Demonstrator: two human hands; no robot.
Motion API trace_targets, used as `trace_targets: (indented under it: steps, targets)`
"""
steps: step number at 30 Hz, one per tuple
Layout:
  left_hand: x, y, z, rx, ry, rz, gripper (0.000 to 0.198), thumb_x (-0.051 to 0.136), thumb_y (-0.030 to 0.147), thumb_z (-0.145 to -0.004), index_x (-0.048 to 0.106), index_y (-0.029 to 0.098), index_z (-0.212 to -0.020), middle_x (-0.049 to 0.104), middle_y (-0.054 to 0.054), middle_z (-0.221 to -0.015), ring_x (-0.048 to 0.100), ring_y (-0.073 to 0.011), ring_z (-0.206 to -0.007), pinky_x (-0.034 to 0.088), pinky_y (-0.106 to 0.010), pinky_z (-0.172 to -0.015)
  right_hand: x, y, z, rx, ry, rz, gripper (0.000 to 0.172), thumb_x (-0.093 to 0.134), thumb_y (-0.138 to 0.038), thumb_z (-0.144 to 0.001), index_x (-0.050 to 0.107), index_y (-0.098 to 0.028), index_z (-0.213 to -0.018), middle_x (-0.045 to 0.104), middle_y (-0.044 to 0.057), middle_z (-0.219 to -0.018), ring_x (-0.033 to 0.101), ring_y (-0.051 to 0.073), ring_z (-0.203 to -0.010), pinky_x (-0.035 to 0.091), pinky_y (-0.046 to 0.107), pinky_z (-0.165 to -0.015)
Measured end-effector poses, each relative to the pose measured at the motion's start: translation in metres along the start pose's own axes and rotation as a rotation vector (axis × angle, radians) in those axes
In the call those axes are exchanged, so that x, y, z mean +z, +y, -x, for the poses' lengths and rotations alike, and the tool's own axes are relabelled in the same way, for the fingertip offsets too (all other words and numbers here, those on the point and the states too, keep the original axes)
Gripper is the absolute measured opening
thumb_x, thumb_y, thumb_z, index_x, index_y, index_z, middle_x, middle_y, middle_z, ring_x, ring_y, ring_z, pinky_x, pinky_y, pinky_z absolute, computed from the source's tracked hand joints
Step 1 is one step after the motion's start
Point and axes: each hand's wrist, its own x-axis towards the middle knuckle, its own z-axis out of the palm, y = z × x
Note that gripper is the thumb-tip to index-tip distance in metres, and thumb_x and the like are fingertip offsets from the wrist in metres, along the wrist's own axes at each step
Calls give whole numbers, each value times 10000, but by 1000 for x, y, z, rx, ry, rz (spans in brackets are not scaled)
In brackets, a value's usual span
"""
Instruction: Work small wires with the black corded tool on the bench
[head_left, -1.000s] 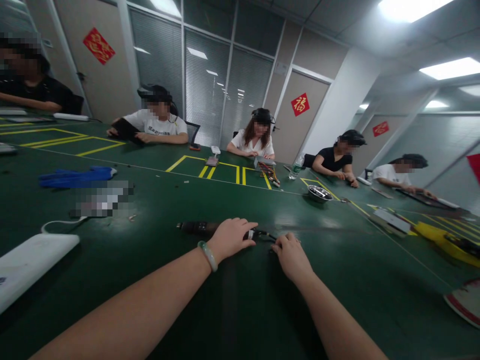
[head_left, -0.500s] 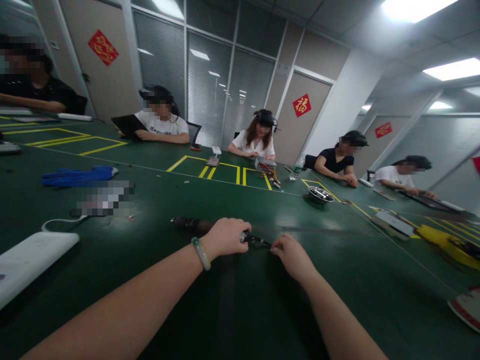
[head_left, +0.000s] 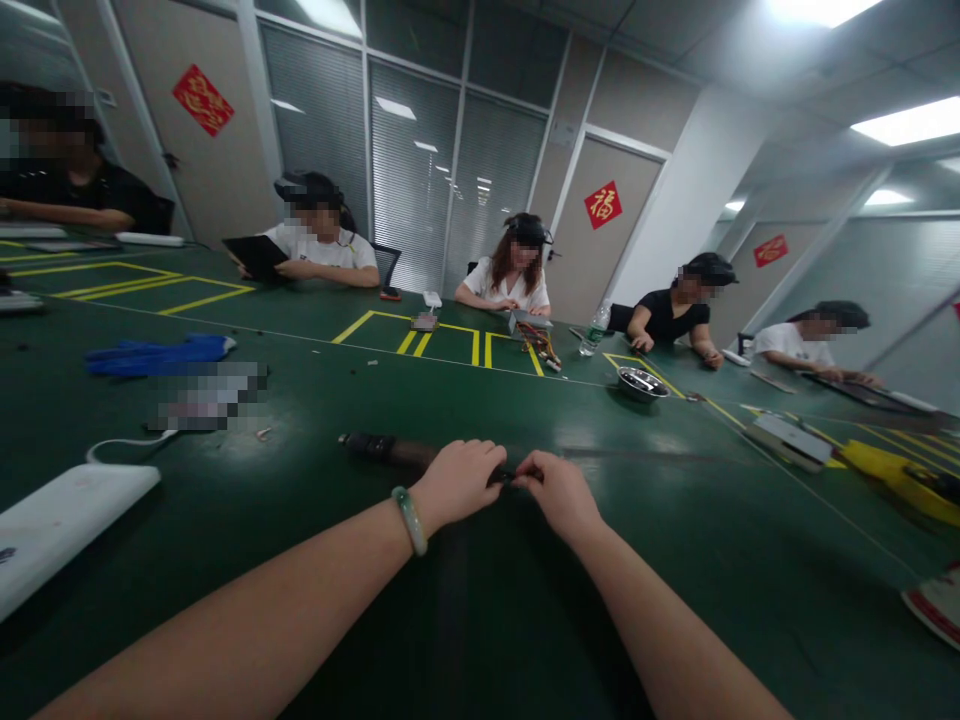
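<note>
A dark tube-shaped tool, which looks like an electric screwdriver (head_left: pixel 382 449), lies across the green table with its metal tip to the left. My left hand (head_left: pixel 461 482), a bracelet at its wrist, is closed round the right part of this tool and hides much of it. Close beside it, my right hand (head_left: pixel 551 490) pinches a thin dark cord-like piece (head_left: pixel 508 478) at the tool's right end. The fingertips of both hands almost meet there, and the joint between the two pieces is mostly covered.
To the left are a white power bank (head_left: pixel 82 525), a blurred-out device (head_left: pixel 210 398) on its cable and a blue glove (head_left: pixel 159 354). A metal bowl (head_left: pixel 641 384), a bottle (head_left: pixel 595 331) and a yellow thing (head_left: pixel 900 478) stand further right. Several people sit across the table.
My right hand has moved left, up to my left hand, and the thin piece between them shows less. My left hand stays on the tool, its fingers slightly shifted.
</note>
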Motion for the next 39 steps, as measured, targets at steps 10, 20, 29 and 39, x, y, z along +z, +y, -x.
trace_targets:
  steps: [10,20,29,39]
  targets:
    - [1,-2,-2,120,85,57,204,632,347,-822,567,211,-960,600,-28,-947,557,-207,-905,413,-327,-772,-2,3,10,62,-57,-220,264,730,-162,-659,619,-212,-894,579,-23,-877,528,98,-651,405,228,-599]
    - [-1,1,-1,399,100,183,137,541,215,-870,628,232,-975,635,-1,-912,569,-159,-937,281,-393,-1082,-4,-7,18,-87,-34,-235,292,730,-114,-638,461,-200,-716,475,-66,-762,435,100,-670,337,223,-598]
    - [-7,4,1,341,43,255,122,527,278,-895,636,247,-940,639,15,-922,580,-143,-958,203,-402,-1137,-7,-13,19,-156,-50,-160,313,713,-86,-654,422,-198,-688,465,-59,-762,430,103,-675,310,224,-592]
    - [-2,8,-5,191,52,210,179,513,333,-926,635,225,-852,638,19,-877,577,-140,-919,237,-410,-1106,-30,-2,24,41,-166,39,132,634,-356,-802,662,-256,-883,649,-7,-785,568,180,-804,358,289,-709]
